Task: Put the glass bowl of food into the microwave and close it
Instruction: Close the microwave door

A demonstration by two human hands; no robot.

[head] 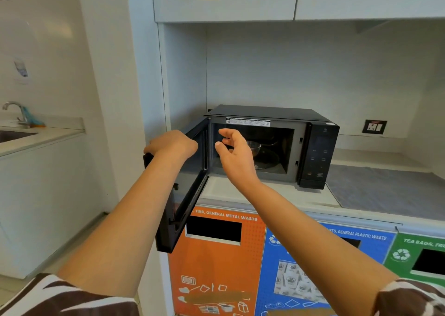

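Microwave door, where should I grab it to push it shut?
Hold the microwave door by its top free corner, where the left hand already rests, on the side away from the hinge. It stands swung wide open to the left, so push rightward toward the cavity. The glass bowl sits inside; the right hand is open, empty.

The microwave (269,144) has a glossy black casing and a matt grey cavity. Inside it the bowl (255,146) is clear glass. The surface (301,200) looks smooth and pale, with a grey woven-looking mat (385,188) on it. The upper cabinets (226,0) are glossy white. The faucet (14,111) is shiny metal.
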